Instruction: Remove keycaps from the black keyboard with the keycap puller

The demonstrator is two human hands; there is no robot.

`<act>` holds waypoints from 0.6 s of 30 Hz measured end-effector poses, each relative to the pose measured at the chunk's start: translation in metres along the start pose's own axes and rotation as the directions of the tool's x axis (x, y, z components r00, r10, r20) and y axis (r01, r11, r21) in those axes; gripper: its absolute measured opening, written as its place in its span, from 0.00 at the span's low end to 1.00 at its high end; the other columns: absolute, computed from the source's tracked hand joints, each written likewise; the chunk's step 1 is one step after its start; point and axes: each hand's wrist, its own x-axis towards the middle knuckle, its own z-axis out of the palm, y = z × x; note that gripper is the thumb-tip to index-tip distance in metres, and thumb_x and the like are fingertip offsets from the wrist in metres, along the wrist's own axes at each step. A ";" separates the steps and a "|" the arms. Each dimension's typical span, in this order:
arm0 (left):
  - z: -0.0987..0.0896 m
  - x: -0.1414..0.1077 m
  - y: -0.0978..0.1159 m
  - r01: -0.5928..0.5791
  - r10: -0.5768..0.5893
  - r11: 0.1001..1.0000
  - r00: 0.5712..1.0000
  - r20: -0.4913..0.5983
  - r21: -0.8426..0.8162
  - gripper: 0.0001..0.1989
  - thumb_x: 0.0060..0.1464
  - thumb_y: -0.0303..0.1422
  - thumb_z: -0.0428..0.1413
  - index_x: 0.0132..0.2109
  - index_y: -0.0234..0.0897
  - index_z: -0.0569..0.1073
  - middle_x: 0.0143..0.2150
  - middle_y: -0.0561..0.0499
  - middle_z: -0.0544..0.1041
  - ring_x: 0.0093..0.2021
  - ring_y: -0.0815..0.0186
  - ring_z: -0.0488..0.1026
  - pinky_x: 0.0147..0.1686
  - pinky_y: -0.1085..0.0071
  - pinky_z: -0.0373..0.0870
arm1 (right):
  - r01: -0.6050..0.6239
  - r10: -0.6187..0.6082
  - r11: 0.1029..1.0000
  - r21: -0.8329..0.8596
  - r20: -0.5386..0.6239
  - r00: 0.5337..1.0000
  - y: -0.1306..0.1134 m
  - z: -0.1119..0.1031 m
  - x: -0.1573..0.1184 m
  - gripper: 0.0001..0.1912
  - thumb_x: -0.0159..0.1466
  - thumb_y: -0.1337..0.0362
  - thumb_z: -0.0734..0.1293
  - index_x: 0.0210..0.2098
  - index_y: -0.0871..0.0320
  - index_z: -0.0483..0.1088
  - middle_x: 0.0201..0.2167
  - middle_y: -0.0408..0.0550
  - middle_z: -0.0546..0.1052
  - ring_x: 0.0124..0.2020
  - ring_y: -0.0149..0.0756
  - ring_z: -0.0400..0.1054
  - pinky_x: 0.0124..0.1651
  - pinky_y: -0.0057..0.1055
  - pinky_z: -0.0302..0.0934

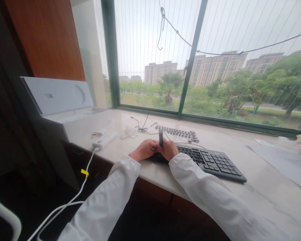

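A black keyboard (215, 162) lies on the pale marble sill, with dark gaps in its left part where keycaps are off. My right hand (168, 149) is closed round an upright dark brush-like tool (161, 137) over the keyboard's left end. Close beside it, my left hand (145, 149) rests at the keyboard's left end with its fingers curled; what they hold, if anything, is hidden. Behind the keyboard, loose keycaps (177, 131) stand in rows, with a small blue-grey tool (154, 124) to their left.
An open white box (77, 125) stands at the left. Near it lie a white power strip (104, 140) with a cable, and clear plastic (127, 132). A thin black cable (141, 128) is coiled behind my hands. Papers (283, 160) lie at the right.
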 end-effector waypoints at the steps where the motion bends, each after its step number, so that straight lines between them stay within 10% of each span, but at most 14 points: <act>1: 0.000 0.000 0.000 0.001 -0.001 1.000 1.000 0.004 0.013 0.07 0.50 0.23 0.57 0.34 0.38 0.79 0.35 0.51 0.78 0.36 0.67 0.73 0.38 0.73 0.66 | 0.002 -0.002 1.000 -0.003 -0.002 1.000 0.000 0.000 0.000 0.16 0.64 0.53 0.59 0.43 0.57 0.68 0.29 0.49 0.78 0.30 0.40 0.72 0.31 0.29 0.54; 11: 0.002 -0.001 0.000 0.031 -0.031 1.000 1.000 -0.003 -0.006 0.06 0.54 0.31 0.58 0.37 0.40 0.80 0.38 0.52 0.80 0.39 0.67 0.74 0.42 0.74 0.66 | -0.086 0.094 0.995 0.045 -0.213 0.972 -0.006 -0.003 0.002 0.13 0.62 0.59 0.57 0.38 0.58 0.70 0.22 0.46 0.73 0.23 0.35 0.65 0.28 0.29 0.49; 18: 0.002 -0.003 0.002 0.067 -0.067 0.998 0.997 -0.023 -0.015 0.09 0.55 0.36 0.58 0.39 0.39 0.80 0.36 0.51 0.79 0.38 0.67 0.74 0.43 0.73 0.67 | -0.376 0.448 0.888 0.263 -0.317 0.836 0.015 -0.021 0.012 0.15 0.60 0.59 0.56 0.22 0.57 0.68 0.21 0.49 0.72 0.24 0.37 0.63 0.29 0.30 0.49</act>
